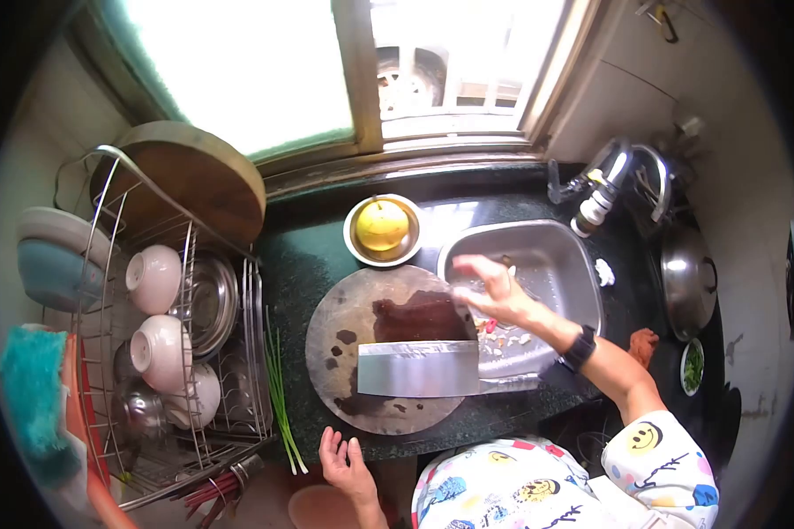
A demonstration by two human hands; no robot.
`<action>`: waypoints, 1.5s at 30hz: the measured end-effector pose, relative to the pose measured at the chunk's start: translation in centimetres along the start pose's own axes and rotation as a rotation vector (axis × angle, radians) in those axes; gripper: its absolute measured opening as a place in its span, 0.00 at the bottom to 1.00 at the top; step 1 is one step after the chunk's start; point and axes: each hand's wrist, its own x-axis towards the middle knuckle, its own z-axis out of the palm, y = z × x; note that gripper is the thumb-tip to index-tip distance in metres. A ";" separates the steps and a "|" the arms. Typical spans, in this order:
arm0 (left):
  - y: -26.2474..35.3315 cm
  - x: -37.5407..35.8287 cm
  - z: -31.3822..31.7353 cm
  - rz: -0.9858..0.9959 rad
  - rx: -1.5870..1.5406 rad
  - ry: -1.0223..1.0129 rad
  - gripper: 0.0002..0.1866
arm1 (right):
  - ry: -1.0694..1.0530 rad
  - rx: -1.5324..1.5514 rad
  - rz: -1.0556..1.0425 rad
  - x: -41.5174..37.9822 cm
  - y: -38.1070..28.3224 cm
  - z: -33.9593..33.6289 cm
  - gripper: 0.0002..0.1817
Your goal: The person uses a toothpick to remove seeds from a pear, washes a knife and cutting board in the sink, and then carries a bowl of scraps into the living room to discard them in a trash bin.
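My right hand (494,291), with a dark watch on the wrist, hovers over the left side of the steel sink (582,264). Its fingers are apart and a little blurred, and nothing shows in them. A cleaver (417,368) lies flat across the round chopping board (335,304), its handle end reaching toward the sink. Dark wet patches mark the board. My left hand (348,467) is low, in front of the counter edge, fingers stretched out and holding nothing. Several spring onions (278,388) lie left of the board.
A yellow fruit (382,226) sits in a metal bowl (352,249) behind the board. On the left stands a dish rack (190,264) with bowls (157,279). Scraps lie in the sink, beside a faucet (622,163). A lid (686,282) and chopped greens (692,367) are at right.
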 end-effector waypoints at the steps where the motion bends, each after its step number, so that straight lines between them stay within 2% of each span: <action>1: 0.0 -0.1 -0.2 -0.007 -0.033 -0.006 0.24 | -0.103 0.047 0.141 -2.6 -1.4 -1.4 0.27; 2: 0.3 -0.1 -0.4 0.002 -0.074 -0.026 0.24 | -0.285 0.013 0.301 -4.9 -2.4 -2.4 0.26; 3: 0.4 -0.1 -0.5 0.011 -0.115 -0.047 0.23 | -0.330 0.002 0.188 -7.7 -1.6 -2.4 0.28; 4: 0.5 0.0 -0.5 0.022 -0.140 -0.069 0.23 | -0.284 0.014 0.148 -10.0 -2.2 -2.2 0.30; 5: 0.7 0.0 -0.3 0.024 -0.144 -0.095 0.23 | -0.355 0.002 0.175 -11.6 -2.9 -2.3 0.31; 7: 1.8 0.0 0.4 0.038 -0.190 -0.187 0.23 | -0.451 0.006 0.271 -13.7 -4.8 -1.9 0.27; 9: 3.0 -0.2 1.7 0.036 -0.241 -0.244 0.22 | -0.498 -0.197 0.217 -15.6 -4.5 -0.1 0.22; 12: 4.0 -1.4 3.5 -0.054 -0.269 -0.431 0.18 | -0.403 -0.189 0.253 -17.4 -5.9 0.9 0.17; 17: 4.6 -4.4 5.3 -0.346 -0.283 -0.824 0.13 | -0.150 -0.092 0.343 -21.7 -9.5 -0.7 0.14; 19: 4.7 -5.5 6.9 -0.437 -0.261 -0.902 0.15 | -0.108 -0.098 0.390 -22.3 -10.5 -2.4 0.14; 21: 5.2 -6.7 9.6 -0.499 -0.308 -0.960 0.24 | -0.016 -0.088 0.481 -22.5 -10.9 -3.8 0.15; 23: 6.6 -7.8 13.3 -0.531 -0.401 -1.008 0.27 | 0.019 -0.083 0.472 -22.2 -10.3 -4.6 0.16; 25: 7.5 -8.4 17.5 -0.547 -0.477 -1.037 0.26 | 0.079 -0.049 0.485 -21.9 -9.2 -5.0 0.18; 27: 6.3 -8.9 21.6 -0.512 -0.521 -0.948 0.23 | 0.062 -0.051 0.479 -21.6 -7.9 -5.7 0.22; 29: 5.9 -9.2 25.0 -0.441 -0.611 -0.928 0.22 | 0.052 -0.050 0.354 -20.7 -6.7 -7.7 0.23; 30: 6.5 -9.0 26.0 -0.480 -0.661 -0.907 0.21 | 0.051 0.069 0.290 -20.1 -5.4 -9.3 0.19; 31: 6.8 -8.8 26.5 -0.472 -0.656 -0.906 0.21 | 0.056 0.073 0.285 -19.6 -4.5 -10.4 0.19; 33: 7.1 -8.4 28.1 -0.495 -0.646 -0.917 0.21 | -0.044 0.227 0.280 -18.6 -1.4 -12.8 0.14; 34: 7.2 -7.9 28.8 -0.594 -0.537 -0.949 0.21 | -0.060 0.115 0.316 -18.6 3.2 -12.6 0.13; 35: 6.8 -7.7 29.7 -0.586 -0.532 -0.939 0.21 | 0.038 0.139 0.403 -16.8 4.6 -14.8 0.13; 39: 6.7 -7.7 32.3 -0.583 -0.498 -0.891 0.17 | 0.263 0.006 0.104 -9.7 16.3 -17.7 0.17; 41: 7.1 -7.7 33.0 -0.560 -0.423 -0.867 0.16 | 0.332 0.038 0.059 -5.1 18.9 -18.8 0.18; 45: 6.9 -6.7 34.0 -0.562 -0.398 -0.901 0.13 | 0.286 0.087 0.031 1.5 21.7 -19.0 0.23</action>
